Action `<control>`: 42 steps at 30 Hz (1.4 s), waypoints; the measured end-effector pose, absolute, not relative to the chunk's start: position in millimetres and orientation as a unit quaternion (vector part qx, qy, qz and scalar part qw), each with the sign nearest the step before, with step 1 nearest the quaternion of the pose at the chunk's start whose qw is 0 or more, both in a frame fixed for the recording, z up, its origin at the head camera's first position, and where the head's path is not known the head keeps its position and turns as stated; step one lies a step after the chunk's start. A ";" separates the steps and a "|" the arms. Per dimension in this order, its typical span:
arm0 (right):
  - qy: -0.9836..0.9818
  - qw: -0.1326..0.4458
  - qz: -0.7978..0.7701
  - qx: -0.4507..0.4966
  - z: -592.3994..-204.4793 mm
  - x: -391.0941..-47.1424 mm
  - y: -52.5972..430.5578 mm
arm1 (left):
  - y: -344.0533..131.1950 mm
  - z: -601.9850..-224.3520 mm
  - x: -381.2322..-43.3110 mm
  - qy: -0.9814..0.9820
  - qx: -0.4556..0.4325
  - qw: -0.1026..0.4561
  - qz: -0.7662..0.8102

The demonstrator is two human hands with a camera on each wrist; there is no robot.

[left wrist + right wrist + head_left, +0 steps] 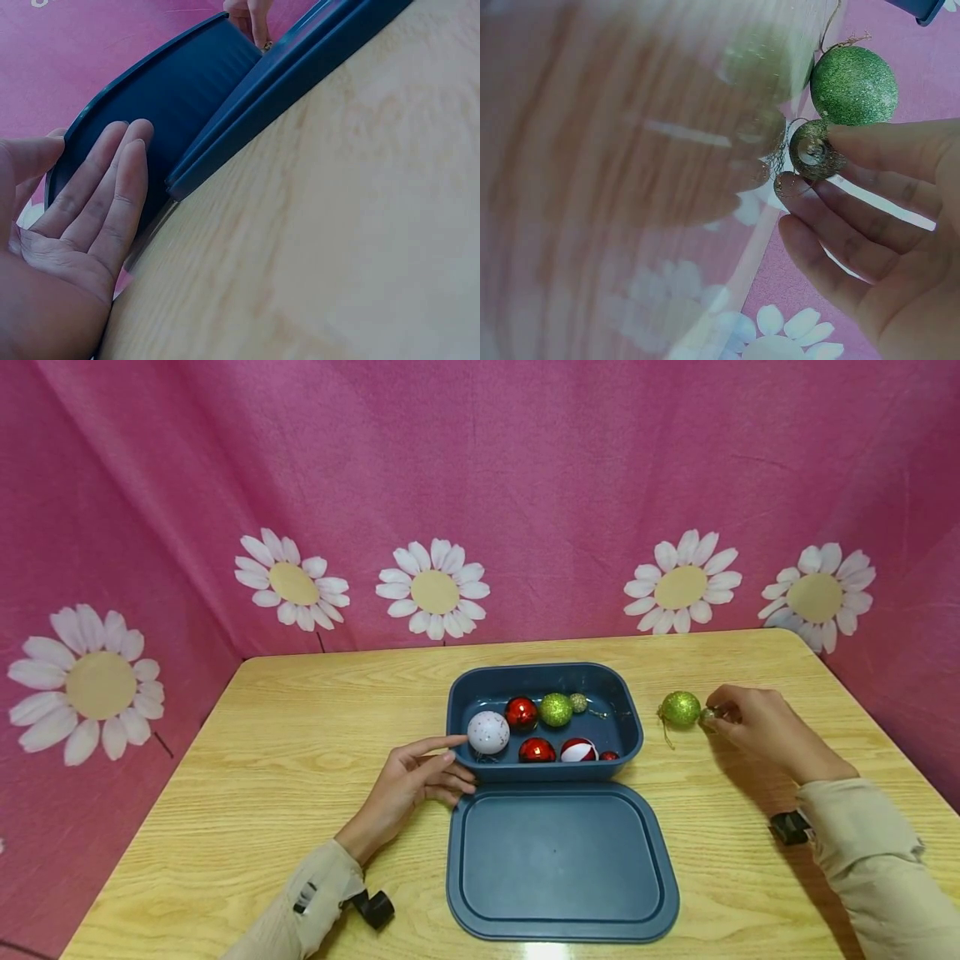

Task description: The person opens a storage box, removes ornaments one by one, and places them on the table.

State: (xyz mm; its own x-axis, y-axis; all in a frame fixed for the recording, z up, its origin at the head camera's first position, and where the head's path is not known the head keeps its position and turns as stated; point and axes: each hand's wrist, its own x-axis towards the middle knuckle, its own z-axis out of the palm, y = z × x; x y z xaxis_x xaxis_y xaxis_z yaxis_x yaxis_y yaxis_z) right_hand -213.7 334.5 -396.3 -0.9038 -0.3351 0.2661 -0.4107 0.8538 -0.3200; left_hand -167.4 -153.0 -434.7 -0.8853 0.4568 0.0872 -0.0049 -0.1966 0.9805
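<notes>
My right hand (761, 727) pinches a small gold glitter ball (814, 150) between thumb and fingers, just above the table. Beside it lies a larger green glitter ball (681, 709) with a gold string. On the left, my left hand (416, 781) touches the near left corner of a dark blue box (633, 727), its fingers fairly straight along the outer wall. Inside the box are a white speckled ball (488, 732), shiny red balls (521, 713), a green glitter ball (556, 710), a small gold ball (578, 702) and a red-and-white ball (578, 750).
A dark blue lid (562, 860) lies flat on the wooden table (300, 727), directly in front of the box. A pink curtain (525, 485) with white daisies hangs behind and along the left side.
</notes>
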 end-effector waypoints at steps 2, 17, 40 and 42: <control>-0.958 0.094 0.189 0.194 -395.5 -213.6 334.7 | -152.9 -434.6 -167.4 0.615 0.183 0.154 0.751; -0.952 0.105 0.195 0.210 -373.0 -204.6 333.5 | -153.4 -434.7 -166.8 0.617 0.186 0.152 0.749; -0.949 0.145 0.165 0.227 -332.1 -180.9 288.6 | -153.0 -434.3 -168.5 0.616 0.178 0.155 0.751; -0.947 0.149 0.163 0.232 -331.1 -180.2 286.4 | -152.6 -435.2 -168.5 0.615 0.180 0.156 0.752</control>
State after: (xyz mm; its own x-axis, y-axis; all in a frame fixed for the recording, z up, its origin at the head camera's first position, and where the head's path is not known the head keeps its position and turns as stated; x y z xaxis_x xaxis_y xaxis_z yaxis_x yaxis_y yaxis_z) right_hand -180.2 286.4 -331.1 -0.8474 -0.3916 0.3585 -0.4889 0.8390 -0.2391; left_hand -168.5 -152.6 -435.2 -0.8869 0.4553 0.0782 -0.0136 -0.1949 0.9807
